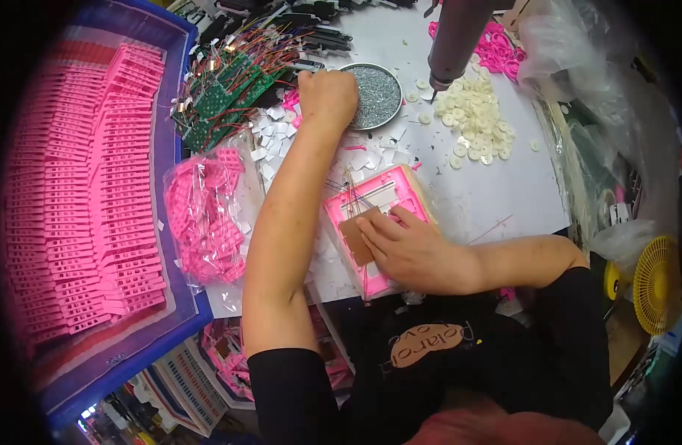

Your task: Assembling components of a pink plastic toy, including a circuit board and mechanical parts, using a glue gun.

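My left hand (328,99) is closed, knuckles up, at the left rim of a round metal dish (378,96) of small silvery screws. Its fingertips are hidden, so what they hold cannot be made out. Nearer to me, a pink plastic housing (402,182) lies tilted on the table with thin wires (352,194) coming out of its far left part. My right hand (415,256) rests over the housing, its fingers stretched out and lying on a flat brown board (361,230) inside it.
A dark power screwdriver (456,44) hangs tip down beyond the housing, near piled white discs (474,119). Green circuit boards (226,93) with wires lie far left, above bagged pink parts (205,215). A blue-edged bin (189,297) of stacked pink parts stands left; a yellow fan (656,285) right.
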### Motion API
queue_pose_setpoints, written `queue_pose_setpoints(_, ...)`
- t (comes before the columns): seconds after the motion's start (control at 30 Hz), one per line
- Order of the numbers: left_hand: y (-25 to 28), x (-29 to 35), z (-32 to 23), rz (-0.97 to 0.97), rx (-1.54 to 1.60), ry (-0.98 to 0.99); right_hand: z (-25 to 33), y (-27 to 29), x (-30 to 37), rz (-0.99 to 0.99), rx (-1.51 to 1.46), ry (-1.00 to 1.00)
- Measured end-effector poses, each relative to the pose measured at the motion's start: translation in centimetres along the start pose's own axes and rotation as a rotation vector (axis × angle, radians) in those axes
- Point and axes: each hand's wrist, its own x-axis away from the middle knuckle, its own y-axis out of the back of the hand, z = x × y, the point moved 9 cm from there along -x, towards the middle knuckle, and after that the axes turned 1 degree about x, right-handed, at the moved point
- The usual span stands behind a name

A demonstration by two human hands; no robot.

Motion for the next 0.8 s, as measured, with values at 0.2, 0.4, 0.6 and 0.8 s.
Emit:
queue_pose_setpoints(0.2,1.9,0.3,2.1,-0.093,0.028,0.155,-0.5,-0.1,0.0,0.058,-0.066,-0.058)
queue_pose_setpoints(0.4,8.6,9.1,2.8,-0.251,0.554,0.280,-0.2,-0.9,-0.8,0.121,-0.084,0.010)
queue_pose_setpoints(0.6,8.0,23.1,-2.5,-0.023,1.106,0.280,-3.0,0.5,0.3,-0.096,-0.178,-0.019)
queue_pose_setpoints(0.8,6.4,27.6,-6.4,-0.155,0.705,0.182,-6.7,2.1,-1.4,-0.018,-0.484,0.079)
